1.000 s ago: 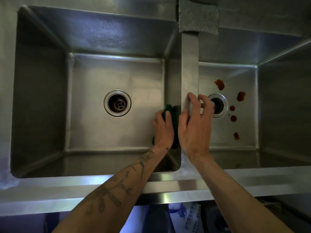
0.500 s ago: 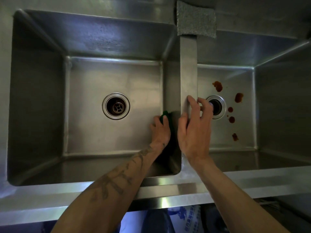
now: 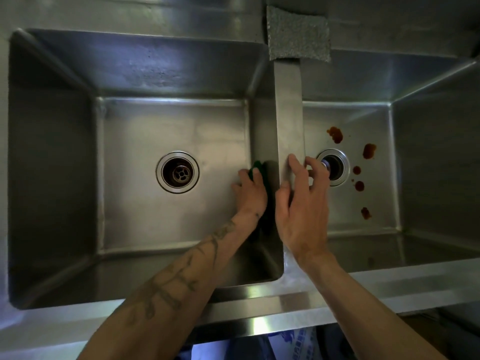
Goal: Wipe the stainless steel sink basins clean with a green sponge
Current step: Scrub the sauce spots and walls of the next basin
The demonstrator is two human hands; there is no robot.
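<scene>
Head cam looking straight down into a double stainless sink, just the one view. The left hand (image 3: 250, 193) is down inside the left basin (image 3: 168, 126), holding the green sponge (image 3: 255, 168) against the basin wall on the divider side, low down near where the wall meets the floor. The fingers (image 3: 257, 174) are wrapped over the sponge, so only a dark green bit pokes out past the fingertips and most of it is hidden under the hand. The forearm (image 3: 168, 289) with the tattoos comes in over the front rim. The right hand (image 3: 301, 211) sits on top of the divider (image 3: 289, 113) between the two basins, fingers spread and loosely bent with nothing in them. The index tip touches the divider, and the other fingers hang over the right basin (image 3: 345, 120). The left drain (image 3: 178, 172) is in the middle of the left basin floor, apart from the sponge. In the right basin there are several reddish-brown stains (image 3: 335, 134) on the floor around the right drain (image 3: 335, 166), which the right fingers partly cover. A grey scouring pad (image 3: 297, 37) sits at the far end of the divider, by the back rim. The front edge of the counter (image 3: 389, 289) runs along the bottom.
</scene>
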